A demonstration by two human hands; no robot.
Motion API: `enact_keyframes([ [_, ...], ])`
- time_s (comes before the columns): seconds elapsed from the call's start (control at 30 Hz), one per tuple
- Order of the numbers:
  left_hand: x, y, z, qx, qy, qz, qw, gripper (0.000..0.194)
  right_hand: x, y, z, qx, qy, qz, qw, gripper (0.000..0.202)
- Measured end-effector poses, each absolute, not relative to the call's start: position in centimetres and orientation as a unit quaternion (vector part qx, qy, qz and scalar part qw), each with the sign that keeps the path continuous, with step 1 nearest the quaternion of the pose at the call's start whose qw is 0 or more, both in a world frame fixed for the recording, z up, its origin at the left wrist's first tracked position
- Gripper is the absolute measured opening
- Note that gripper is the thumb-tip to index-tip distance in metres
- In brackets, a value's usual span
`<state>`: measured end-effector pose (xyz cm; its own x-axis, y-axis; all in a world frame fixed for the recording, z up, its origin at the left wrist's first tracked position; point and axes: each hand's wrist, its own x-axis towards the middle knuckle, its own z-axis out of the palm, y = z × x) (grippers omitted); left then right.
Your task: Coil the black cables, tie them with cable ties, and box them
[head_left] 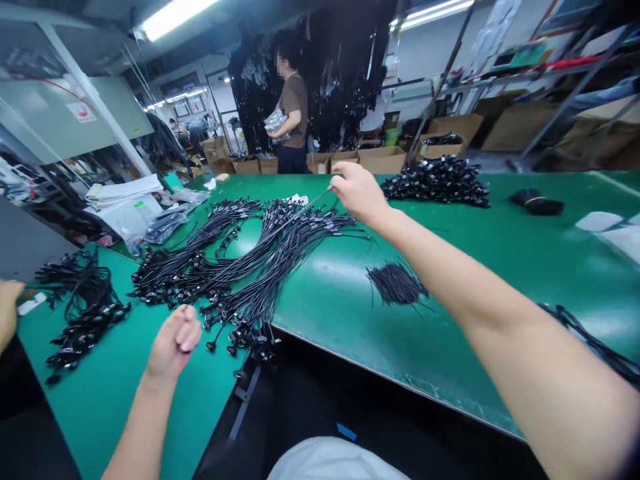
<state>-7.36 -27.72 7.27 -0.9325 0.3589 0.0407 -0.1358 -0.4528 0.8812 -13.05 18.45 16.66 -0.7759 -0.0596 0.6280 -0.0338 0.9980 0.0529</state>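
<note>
My right hand [357,192] is raised over the far part of the table, thumb and fingers pinching the end of a black cable [315,200]. That cable runs down and left into a spread pile of black cables [280,250], whose connectors hang over the near table edge. My left hand [176,339] is closed, its fingers curled, just in front of the pile's near left end. Whatever it may hold is hidden by the fingers. A smaller bunch of black cables [93,293] lies left of it.
Another person's hand [7,310] shows at the left edge. Short black pieces [397,283] lie on the green table [330,320]. Behind are a heap of black parts [440,181] and a banded black bundle [537,201]. A person [294,107] holding a clear bag stands beyond the table.
</note>
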Motion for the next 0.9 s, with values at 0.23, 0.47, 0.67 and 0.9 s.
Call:
enact_keyframes([
  [0.23,-6.9,-23.2,8.0,0.151,0.656,0.740,-0.016,0.018,-0.4,11.5,10.6,0.132,-0.979,0.060,0.144,0.013],
  [0.47,-1.0,-11.5,6.3,0.326,0.586,0.661,0.336,0.037,5.7,11.5,9.1,0.171,-0.955,0.126,0.206,0.037],
  [0.67,-2.4,-12.9,7.3,0.191,0.425,0.751,0.468,0.028,7.4,18.6,6.8,0.107,-0.965,0.121,0.205,0.039],
  [0.9,-3.2,-12.6,10.8,0.096,0.230,0.897,0.364,0.036,11.1,17.8,3.6,0.103,-0.949,0.154,0.255,0.033],
])
